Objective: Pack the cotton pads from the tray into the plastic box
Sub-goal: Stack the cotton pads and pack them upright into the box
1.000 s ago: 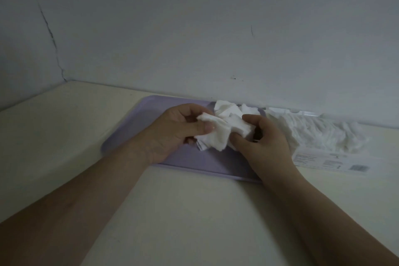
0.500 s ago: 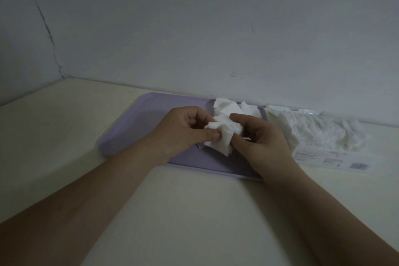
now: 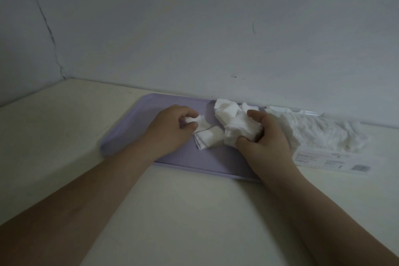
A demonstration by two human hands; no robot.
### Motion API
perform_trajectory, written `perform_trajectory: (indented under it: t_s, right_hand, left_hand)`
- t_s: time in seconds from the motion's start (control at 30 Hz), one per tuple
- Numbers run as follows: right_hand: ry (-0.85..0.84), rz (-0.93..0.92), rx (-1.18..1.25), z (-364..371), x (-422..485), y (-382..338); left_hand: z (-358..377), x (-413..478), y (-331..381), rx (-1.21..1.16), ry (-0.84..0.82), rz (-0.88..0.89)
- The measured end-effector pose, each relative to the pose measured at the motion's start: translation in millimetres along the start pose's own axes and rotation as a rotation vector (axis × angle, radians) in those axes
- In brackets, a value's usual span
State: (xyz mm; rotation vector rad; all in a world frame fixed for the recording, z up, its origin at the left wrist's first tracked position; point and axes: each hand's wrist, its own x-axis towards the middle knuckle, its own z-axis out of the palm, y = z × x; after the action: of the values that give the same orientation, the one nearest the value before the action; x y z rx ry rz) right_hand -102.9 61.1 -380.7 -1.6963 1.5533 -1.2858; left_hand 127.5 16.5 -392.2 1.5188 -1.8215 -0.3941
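1. Head view: the lilac tray [image 3: 133, 136] lies on the cream table [image 3: 194, 211], its far edge against the wall [image 3: 216, 28].
2. The left hand [image 3: 172, 129], over the tray's middle, pinches one cotton pad [image 3: 201, 124] between its thumb and curled fingers.
3. The right hand [image 3: 265, 142], at the tray's right end, grips a crumpled bunch of pads [image 3: 239, 129].
4. Some flat pads [image 3: 208, 139] lie on the tray between the hands.
5. The plastic box [image 3: 323, 157], just right of the tray, holds heaped pads.

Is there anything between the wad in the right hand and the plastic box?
Nothing visible. The right hand grips the wad of cotton pads over the tray; the plastic box lies just to its right, already heaped with packed pads. The left hand pinches a single pad, away from that path.
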Motion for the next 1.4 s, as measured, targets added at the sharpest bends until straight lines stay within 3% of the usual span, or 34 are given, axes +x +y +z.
perform_trajectory:
  t_s: [0.2,0.37,0.7,0.9,1.03,1.17,1.23,1.4]
  right_hand:
    - [-0.089,-0.037,-0.077,4,0,2]
    - [-0.045,-0.014,-0.02,1,0,2]
    - [-0.057,-0.037,-0.035,5,-1,3]
    - [-0.082,-0.037,-0.07,5,1,6]
    - [-0.062,-0.012,-0.017,2,1,4]
    - [-0.043,0.008,-0.01,1,2,4]
    - [-0.045,0.018,0.016,1,2,4]
    - [-0.053,0.018,0.098,3,3,5]
  left_hand:
    - [5,1,1,0.25,-0.099,0.063]
    - [-1,2,1,0.132,0.005,0.002]
    - [-18,9,2,0.139,-0.327,-0.1]
    - [-26,6,4,0.081,-0.302,-0.101]
    - [-38,7,16,-0.199,-0.047,-0.044]
    - [-38,1,39,-0.762,-0.222,-0.063]
    - [-21,-7,49,-0.79,-0.279,-0.061]
    - [11,-16,40,-0.662,-0.21,-0.082]
